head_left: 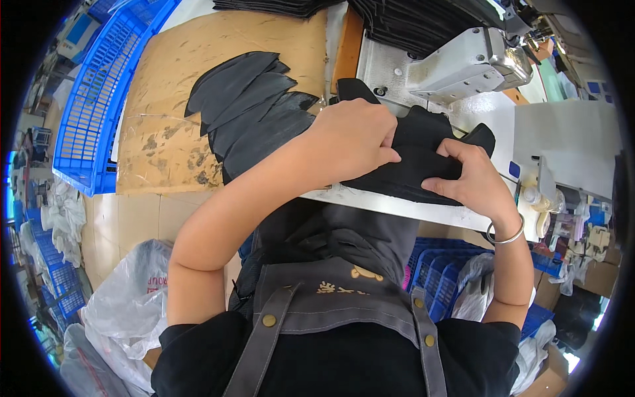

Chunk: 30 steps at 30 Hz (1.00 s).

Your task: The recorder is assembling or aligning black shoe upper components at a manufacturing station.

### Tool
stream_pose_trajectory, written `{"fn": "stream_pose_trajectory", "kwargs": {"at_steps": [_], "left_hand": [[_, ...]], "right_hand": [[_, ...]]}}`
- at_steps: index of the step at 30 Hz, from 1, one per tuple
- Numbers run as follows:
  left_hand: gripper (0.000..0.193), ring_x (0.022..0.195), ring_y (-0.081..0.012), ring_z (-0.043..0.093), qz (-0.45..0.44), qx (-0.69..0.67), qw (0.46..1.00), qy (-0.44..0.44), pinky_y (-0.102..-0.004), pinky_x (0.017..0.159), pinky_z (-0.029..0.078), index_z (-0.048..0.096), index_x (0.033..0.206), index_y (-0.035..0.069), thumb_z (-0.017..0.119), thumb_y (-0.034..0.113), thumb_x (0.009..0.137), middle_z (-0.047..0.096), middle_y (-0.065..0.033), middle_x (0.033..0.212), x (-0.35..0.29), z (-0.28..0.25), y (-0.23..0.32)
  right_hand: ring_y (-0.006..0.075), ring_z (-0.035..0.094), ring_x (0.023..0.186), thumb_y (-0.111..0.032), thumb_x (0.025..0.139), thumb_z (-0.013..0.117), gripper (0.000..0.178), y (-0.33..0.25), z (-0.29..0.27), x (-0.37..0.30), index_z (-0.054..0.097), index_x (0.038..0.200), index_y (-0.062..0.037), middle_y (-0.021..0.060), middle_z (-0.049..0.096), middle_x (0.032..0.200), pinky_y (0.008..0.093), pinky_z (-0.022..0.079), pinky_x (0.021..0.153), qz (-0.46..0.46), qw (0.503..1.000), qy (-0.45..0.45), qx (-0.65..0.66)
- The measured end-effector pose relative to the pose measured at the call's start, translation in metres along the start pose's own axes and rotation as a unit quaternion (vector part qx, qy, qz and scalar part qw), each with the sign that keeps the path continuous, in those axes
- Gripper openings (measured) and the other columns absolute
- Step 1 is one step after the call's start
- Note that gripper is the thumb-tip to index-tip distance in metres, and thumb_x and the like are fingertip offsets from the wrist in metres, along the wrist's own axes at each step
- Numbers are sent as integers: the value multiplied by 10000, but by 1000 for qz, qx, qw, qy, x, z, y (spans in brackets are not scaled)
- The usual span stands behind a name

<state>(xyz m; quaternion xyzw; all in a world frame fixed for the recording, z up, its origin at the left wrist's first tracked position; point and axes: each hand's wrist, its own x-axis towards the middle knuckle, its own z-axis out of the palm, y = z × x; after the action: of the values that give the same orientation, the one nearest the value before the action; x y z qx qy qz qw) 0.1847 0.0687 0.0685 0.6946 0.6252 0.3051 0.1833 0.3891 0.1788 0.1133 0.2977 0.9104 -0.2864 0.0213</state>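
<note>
A dark black cut piece of shoe-upper-like material lies at the front edge of the white sewing table, below the arm of a sewing machine. My left hand is closed over its left part, fingers curled down and mostly hidden, thumb pointing right. At the piece's right side, my right hand grips it with bent fingers, thumb near the front edge; the fingertips partly disappear in the black material. Left of my left hand, several overlapping black pieces fan out on a brown cardboard sheet.
A blue plastic basket stands at the cardboard's left. Stacks of black pieces lie behind the machine. Thread spools sit at the table's right edge. Below are blue crates and a clear plastic bag.
</note>
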Motion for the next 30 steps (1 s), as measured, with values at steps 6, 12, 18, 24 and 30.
{"fn": "stream_pose_trajectory", "kwargs": {"at_steps": [6, 12, 18, 24, 30], "left_hand": [[250, 694, -270, 612, -20, 12, 1000, 1, -370, 595, 468, 581, 764, 50, 718, 256, 792, 599, -70, 697, -6, 5, 6], [252, 648, -279, 588, 75, 113, 979, 152, -341, 566, 464, 502, 792, 68, 693, 232, 811, 540, -66, 730, -19, 24, 7], [261, 648, -285, 581, 45, 88, 991, 92, -352, 558, 456, 503, 785, 62, 694, 236, 819, 543, -76, 724, -15, 19, 5], [273, 652, -301, 579, 37, 51, 995, 74, -381, 566, 452, 508, 795, 56, 688, 259, 830, 560, -90, 721, -14, 15, 2], [272, 650, -299, 582, 53, 33, 995, 77, -385, 566, 451, 512, 797, 58, 684, 265, 831, 570, -84, 725, -13, 15, -1]], "right_hand": [[308, 502, 574, -186, 648, 801, 364, -1, -1, 0, 557, 811, 30, 181, 538, 651, 369, 422, 575, 3, 1000, -9, 0], [188, 337, 602, -166, 646, 796, 389, -1, -2, 1, 470, 760, 14, 114, 400, 629, 331, 350, 549, 13, 1000, -17, 17], [177, 374, 594, -170, 646, 797, 387, 3, 0, 1, 474, 756, 13, 107, 421, 619, 328, 361, 552, 10, 999, -13, 42], [181, 387, 603, -165, 650, 796, 380, 1, -1, 2, 476, 755, 11, 107, 431, 628, 333, 372, 564, 13, 999, -19, 37], [175, 374, 608, -160, 649, 795, 382, 4, 0, 2, 468, 750, 8, 100, 421, 629, 325, 366, 563, 7, 999, -20, 39]]}}
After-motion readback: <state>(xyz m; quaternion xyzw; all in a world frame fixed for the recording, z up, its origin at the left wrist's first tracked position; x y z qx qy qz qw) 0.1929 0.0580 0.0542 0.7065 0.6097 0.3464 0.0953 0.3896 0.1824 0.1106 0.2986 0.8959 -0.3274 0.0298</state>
